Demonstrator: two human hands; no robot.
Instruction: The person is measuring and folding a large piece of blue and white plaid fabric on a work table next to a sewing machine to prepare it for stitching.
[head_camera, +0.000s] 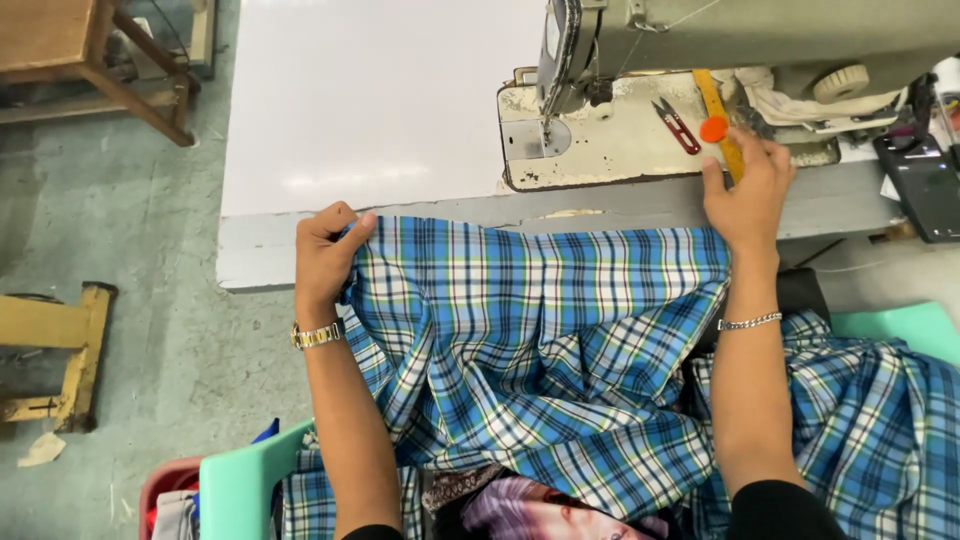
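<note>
The plaid cloth lies over the person's lap, and its top edge rests along the front edge of the surface. The left hand has its grip clamped on the cloth's upper left corner, fingers curled tight around a bunched fold. From that grip the cloth runs right, to just under the right hand. The right hand rests at the edge of the sewing machine bed, fingers reaching onto a yellow tape measure; whether that grip is pinching the tape or only touching it is hard to tell. Just above those fingertips sits an orange disc, and to its left lie red snips. A watch circles the left wrist, a bracelet the right.
</note>
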